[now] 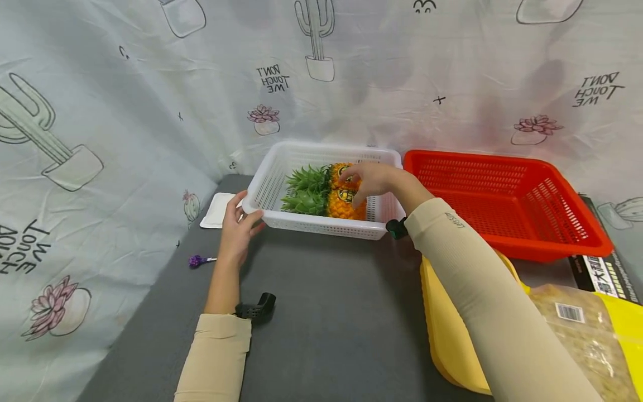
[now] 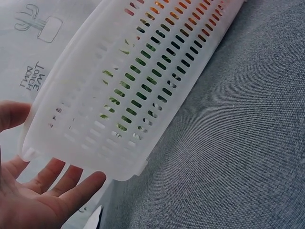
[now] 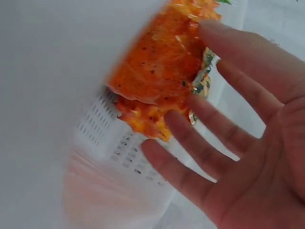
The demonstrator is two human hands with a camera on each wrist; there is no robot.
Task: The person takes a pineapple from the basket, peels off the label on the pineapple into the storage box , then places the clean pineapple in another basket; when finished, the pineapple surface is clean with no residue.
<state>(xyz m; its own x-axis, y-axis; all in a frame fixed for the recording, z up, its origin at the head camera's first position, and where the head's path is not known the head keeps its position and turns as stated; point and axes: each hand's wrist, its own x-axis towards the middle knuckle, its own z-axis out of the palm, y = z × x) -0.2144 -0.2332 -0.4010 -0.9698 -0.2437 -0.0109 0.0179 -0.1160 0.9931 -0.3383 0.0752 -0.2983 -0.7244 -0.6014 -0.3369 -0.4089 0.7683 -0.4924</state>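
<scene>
A white perforated plastic basket [image 1: 321,224] stands on the grey table. Inside, two orange pineapples [image 1: 346,209] with green leafy crowns lie side by side, labels on their bodies. At the basket's front left corner, my left hand [image 1: 236,231] grips the rim; its fingers [image 2: 83,191] reach round the end wall in the left wrist view. My right hand [image 1: 374,180] hovers over the pineapples' bodies, fingers spread. In the right wrist view, bumpy orange skin shows past the right hand [image 3: 257,157], which holds nothing; I cannot tell whether fingertips touch it.
A red basket [image 1: 527,245] adjoins on the right. In front of it are a yellow tray [image 1: 439,329], partly under my right sleeve, and a clear-and-yellow bag [image 1: 582,340]. Left lie a white square dish [image 1: 216,210] and a purple flower [image 1: 197,261]. A printed curtain [image 1: 372,72] hangs behind.
</scene>
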